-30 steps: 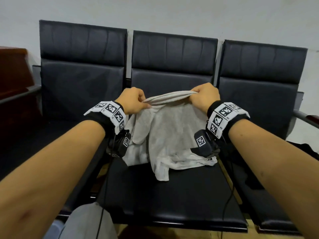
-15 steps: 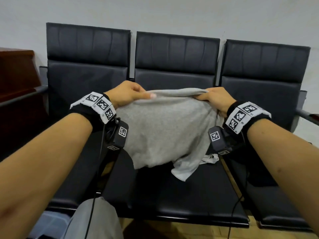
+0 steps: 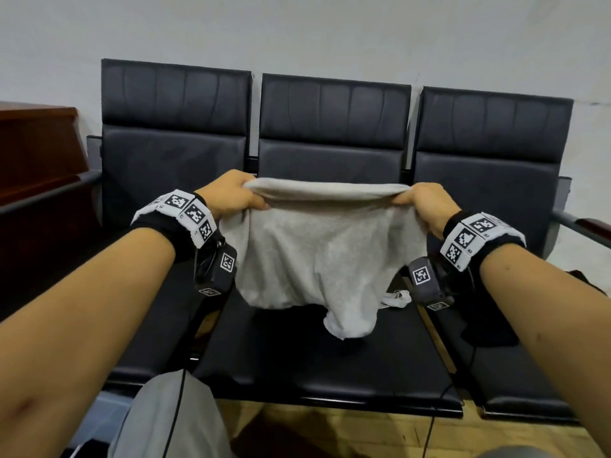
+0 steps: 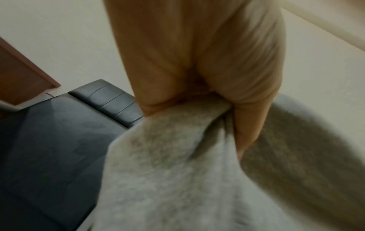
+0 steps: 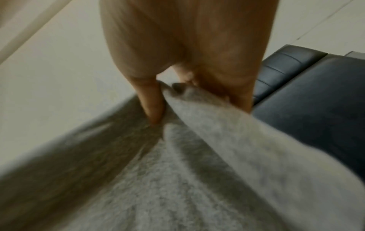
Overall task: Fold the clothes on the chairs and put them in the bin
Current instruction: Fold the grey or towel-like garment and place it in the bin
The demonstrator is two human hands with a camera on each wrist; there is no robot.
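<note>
A light grey garment [image 3: 317, 252] hangs stretched between my two hands above the middle chair's seat [image 3: 317, 368]. My left hand [image 3: 231, 193] grips its top left corner, with the cloth [image 4: 177, 156] bunched in my curled fingers. My right hand [image 3: 421, 201] pinches the top right corner, thumb and fingers closed on the fabric [image 5: 197, 140]. The garment's lower end droops to a point just over the seat, and a small white piece [image 3: 396, 297] trails at its right. A dark garment [image 3: 486, 325] lies on the right chair's seat, partly hidden by my right arm.
Three black padded chairs [image 3: 175, 133] stand in a row against a pale wall. A dark wooden cabinet [image 3: 36, 153] is at the left. My grey trouser leg [image 3: 165, 421] shows at the bottom, with a pale bin-like object [image 3: 96, 418] beside it. Wooden floor lies below the seats.
Both hands have moved apart and up, spreading the bunched grey garment wide and lifting it so that most of it hangs above the seat.
</note>
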